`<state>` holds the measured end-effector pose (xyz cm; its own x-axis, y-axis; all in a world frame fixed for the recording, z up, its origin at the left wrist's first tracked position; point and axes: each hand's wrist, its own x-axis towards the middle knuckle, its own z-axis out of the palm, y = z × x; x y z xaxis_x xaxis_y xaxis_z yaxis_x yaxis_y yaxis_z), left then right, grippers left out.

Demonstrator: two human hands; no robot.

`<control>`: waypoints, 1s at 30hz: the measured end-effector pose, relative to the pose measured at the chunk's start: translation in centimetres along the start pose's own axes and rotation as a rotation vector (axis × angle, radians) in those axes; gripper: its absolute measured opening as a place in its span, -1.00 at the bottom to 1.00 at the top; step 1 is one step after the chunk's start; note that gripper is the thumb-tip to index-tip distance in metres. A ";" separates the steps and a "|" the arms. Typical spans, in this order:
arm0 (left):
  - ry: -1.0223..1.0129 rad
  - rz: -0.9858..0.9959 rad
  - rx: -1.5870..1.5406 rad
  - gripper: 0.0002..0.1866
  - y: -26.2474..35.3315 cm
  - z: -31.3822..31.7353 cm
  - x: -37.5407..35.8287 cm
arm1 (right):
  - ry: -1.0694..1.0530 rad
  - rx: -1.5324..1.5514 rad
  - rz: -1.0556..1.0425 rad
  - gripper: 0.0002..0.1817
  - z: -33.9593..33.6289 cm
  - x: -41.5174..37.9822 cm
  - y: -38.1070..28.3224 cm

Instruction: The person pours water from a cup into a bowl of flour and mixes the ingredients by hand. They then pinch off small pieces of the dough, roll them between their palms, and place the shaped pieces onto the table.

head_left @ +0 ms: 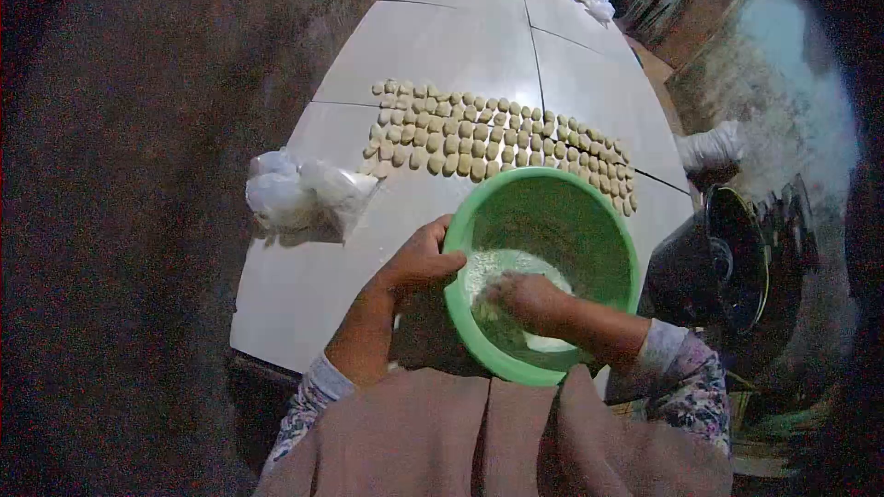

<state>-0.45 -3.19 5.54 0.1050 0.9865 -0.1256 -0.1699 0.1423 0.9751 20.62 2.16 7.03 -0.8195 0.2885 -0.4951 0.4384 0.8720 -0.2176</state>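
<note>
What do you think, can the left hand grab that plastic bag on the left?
Probably yes: bare tabletop lies between the left hand and the plastic bag, though the hand must first release the green bowl.

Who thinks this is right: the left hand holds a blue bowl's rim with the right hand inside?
The colour is wrong: the head view shows a green bowl. The left hand holds its rim; the right hand is inside.

Basin (520, 370) green; powder (512, 261) white; oval pieces (451, 144) beige; tabletop (442, 46) white, dark-lined; sleeves (695, 388) floral.
</note>
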 end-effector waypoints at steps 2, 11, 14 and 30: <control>-0.008 0.030 0.001 -0.48 -1.3 -0.5 0.6 | 0.218 0.165 -0.008 -0.81 -0.8 -0.4 1.0; 0.001 -0.009 0.013 -0.46 -0.4 -0.1 0.2 | 0.223 0.019 0.261 -0.75 -3.6 -2.6 1.6; 0.001 0.017 -0.029 -0.46 -0.8 -0.2 0.2 | 0.132 0.046 0.192 -0.68 -2.0 -4.3 4.3; 0.012 -0.041 -0.017 -0.44 0.7 0.3 0.0 | -0.022 0.493 0.045 -0.43 -2.7 -0.4 0.1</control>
<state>-0.26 -3.13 6.24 0.1000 0.9808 -0.1677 -0.1827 0.1837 0.9659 20.00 3.24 9.44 -0.7899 0.3088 -0.5299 0.6003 0.5661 -0.5650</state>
